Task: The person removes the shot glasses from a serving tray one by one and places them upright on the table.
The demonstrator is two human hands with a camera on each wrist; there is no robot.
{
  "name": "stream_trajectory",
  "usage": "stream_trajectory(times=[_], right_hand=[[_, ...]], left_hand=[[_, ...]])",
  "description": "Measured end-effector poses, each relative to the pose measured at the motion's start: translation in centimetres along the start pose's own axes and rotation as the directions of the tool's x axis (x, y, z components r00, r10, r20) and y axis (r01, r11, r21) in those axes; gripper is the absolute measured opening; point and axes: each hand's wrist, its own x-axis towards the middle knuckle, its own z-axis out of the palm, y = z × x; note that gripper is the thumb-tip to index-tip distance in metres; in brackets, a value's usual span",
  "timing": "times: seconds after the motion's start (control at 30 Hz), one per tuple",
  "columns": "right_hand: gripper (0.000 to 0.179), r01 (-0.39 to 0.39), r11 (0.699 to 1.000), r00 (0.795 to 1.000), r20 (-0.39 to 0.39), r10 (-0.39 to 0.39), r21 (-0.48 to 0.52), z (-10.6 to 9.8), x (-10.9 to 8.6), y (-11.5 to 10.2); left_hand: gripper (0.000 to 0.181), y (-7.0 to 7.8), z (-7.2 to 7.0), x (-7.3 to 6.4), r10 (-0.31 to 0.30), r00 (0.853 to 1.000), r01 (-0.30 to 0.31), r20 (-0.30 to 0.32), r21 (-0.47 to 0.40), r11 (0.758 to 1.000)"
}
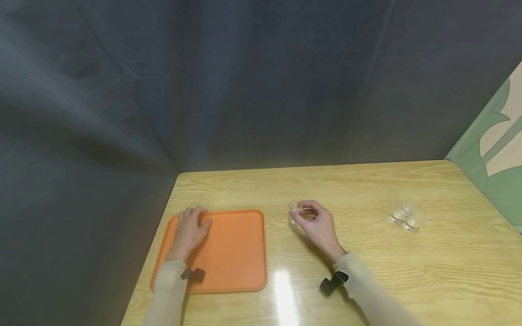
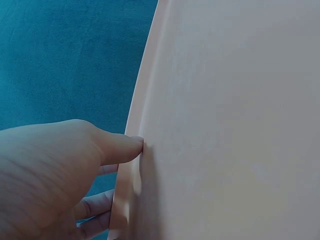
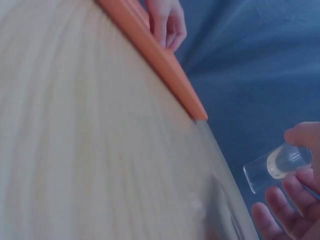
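Note:
Along the far left part of an orange tray (image 1: pixel 232 256), my left hand (image 1: pixel 189 235) grips the rim. In the left wrist view its thumb (image 2: pixel 125 148) lies on the inner side of the rim, and the other fingers are partly hidden beyond the edge. To the right of the tray, my right hand (image 1: pixel 321 227) pinches a small clear shot glass (image 1: pixel 293 207) between thumb and forefinger. The right wrist view shows this glass (image 3: pixel 260 172) with a thick base, the remaining fingers spread below it.
Several more small clear glasses (image 1: pixel 403 215) stand grouped on the right side of the wooden table (image 1: pixel 346 185). Dark cloth (image 1: pixel 277 90) hangs behind the table and along its left side. A wall with a green leaf pattern (image 1: pixel 497 136) is at the far right.

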Motion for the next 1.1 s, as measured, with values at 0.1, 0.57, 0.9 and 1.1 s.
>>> stream_trajectory(times=[0.1,0.57,0.9,1.1], right_hand=[[0.034,0.02,1.0,1.0,-0.01,-0.02,-0.021,-1.1,-0.3,0.6],[0.042,0.005,0.992,0.999,-0.046,-0.011,-0.128,-7.0,-1.1,2.1],[0.051,-0.044,0.979,0.997,-0.071,0.03,-0.2,-11.8,-1.9,2.5],[0.051,-0.067,0.959,0.99,-0.137,0.03,-0.275,-14.3,-2.2,2.8]], left_hand=[[0.04,0.0,0.1,0.0,0.001,1.0,-0.001,0.003,0.001,1.0],[0.04,0.0,0.2,-0.2,-0.017,1.0,0.017,0.009,-0.007,1.0],[0.04,0.2,0.1,-0.3,-0.016,1.0,0.016,0.013,-0.014,1.0],[0.04,0.1,0.1,-0.2,-0.015,1.0,0.015,0.003,-0.013,1.0]])
